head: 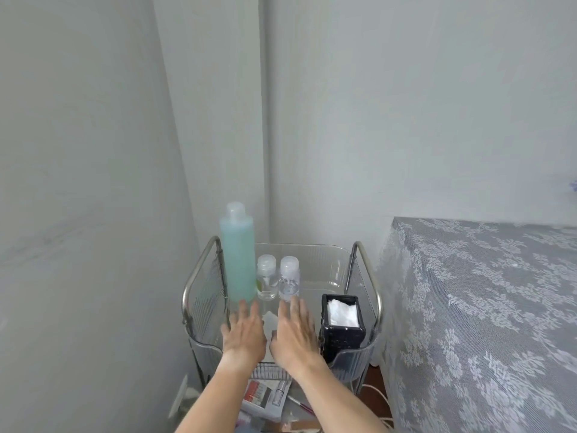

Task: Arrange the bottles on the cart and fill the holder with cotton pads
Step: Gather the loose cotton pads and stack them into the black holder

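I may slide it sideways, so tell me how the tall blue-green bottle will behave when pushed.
The tall bottle looks nearly full, so probably heavy. Tall and narrow, it may tip if pushed high. Its smooth plastic could be slippery.

No text or label anywhere is legible.

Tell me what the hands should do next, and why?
Probably pick up the loose white pad lying between the left hand and the right hand and drop it into the black holder. The tall blue bottle and two small clear bottles already stand in a row, and both hands are open, holding nothing.
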Motion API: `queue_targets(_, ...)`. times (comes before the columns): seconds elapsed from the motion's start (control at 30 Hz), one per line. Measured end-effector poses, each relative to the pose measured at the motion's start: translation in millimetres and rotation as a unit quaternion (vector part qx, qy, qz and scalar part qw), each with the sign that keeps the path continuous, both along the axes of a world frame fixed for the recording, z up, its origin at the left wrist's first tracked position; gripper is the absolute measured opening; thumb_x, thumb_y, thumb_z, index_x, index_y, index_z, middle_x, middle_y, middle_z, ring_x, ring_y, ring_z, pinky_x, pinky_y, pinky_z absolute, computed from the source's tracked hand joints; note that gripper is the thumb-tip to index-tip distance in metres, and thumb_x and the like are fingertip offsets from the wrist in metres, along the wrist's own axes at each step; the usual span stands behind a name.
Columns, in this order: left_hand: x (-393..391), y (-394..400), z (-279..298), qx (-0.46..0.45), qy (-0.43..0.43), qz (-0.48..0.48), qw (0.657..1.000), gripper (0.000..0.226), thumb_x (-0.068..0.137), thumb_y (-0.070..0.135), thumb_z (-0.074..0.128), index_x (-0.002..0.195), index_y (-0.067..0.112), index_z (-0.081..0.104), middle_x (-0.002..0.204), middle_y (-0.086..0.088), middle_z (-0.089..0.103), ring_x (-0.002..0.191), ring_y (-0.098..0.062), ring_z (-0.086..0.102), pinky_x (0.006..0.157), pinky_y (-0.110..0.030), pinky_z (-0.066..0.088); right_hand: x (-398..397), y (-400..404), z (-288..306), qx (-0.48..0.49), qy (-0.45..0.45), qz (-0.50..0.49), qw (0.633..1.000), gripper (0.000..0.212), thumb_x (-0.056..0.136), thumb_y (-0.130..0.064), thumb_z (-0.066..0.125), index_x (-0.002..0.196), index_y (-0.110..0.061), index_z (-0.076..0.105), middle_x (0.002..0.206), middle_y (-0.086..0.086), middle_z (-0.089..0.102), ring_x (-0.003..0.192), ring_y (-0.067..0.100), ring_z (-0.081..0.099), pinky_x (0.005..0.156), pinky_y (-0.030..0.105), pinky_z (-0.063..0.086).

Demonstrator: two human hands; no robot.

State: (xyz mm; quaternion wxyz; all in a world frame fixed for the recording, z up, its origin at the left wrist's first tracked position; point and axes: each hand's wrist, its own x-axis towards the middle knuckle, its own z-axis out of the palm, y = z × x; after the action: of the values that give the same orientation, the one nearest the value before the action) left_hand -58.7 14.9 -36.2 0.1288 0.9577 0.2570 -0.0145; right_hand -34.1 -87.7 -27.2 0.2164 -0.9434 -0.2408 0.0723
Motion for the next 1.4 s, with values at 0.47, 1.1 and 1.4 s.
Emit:
queue_targets(0.47,14,4,-15,0.018,0.045,-0.023,0.999,0.028,0.093,0.013,0.052,0.120,0.016,0.058,0.123,-0.006,0.064,0.120,-0.026,0.057,0.102,-0.040,0.039,17,1,-18,-0.009,0.059,-0.050,0.997,0.082,0.095,-0.008,0.049,0.156,-0.009,-0.005,0.161,0.018,-0.017,0.148,0.032,-0.017,0.118,0.043,-0.011)
queue_targets(1.1,10,9,-18,-0.102,0.038,-0.013,0.994,0.041,0.084,0.009,0.053,0.124,0.017,0.054,0.127,-0.009,0.058,0.123,-0.028,0.052,0.102,-0.040,0.045,14,0,-20,0.032,0.081,-0.070,0.994,0.085,0.092,-0.004,0.055,0.156,-0.005,0.000,0.162,0.017,-0.012,0.149,0.029,-0.013,0.121,0.041,-0.004)
queue_targets(1.4,5,6,-13,-0.141,-0.003,0.005,0.990,0.035,0.088,0.009,0.051,0.123,0.015,0.052,0.125,-0.010,0.053,0.115,-0.029,0.057,0.095,-0.038,0.050,11,0,-16,0.036,0.083,-0.059,0.994,0.075,0.096,-0.018,0.056,0.155,-0.004,0.011,0.162,0.020,0.005,0.150,0.032,0.004,0.122,0.042,0.006)
